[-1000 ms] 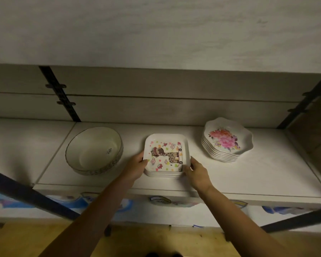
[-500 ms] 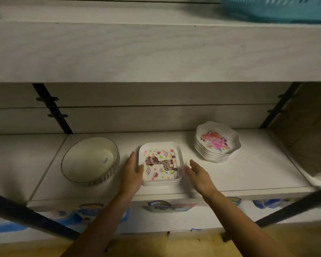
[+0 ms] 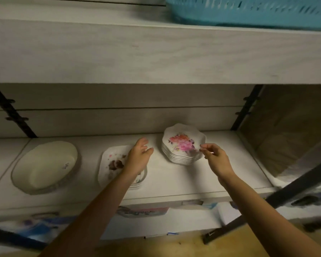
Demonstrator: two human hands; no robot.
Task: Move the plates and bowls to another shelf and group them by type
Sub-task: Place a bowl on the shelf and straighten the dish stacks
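Both hands are shifted off the square plates (image 3: 115, 164) toward the floral plate stack (image 3: 182, 145) at the shelf's (image 3: 174, 182) one o'clock. Nothing is held: left hand (image 3: 139, 156) spread at its nine o'clock, right hand (image 3: 214, 158) loosely curled at three. A reach is judged; both sides must next be clasped.

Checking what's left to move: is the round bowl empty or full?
Empty. The bowl shows a bare cream inside, with only a small mark.
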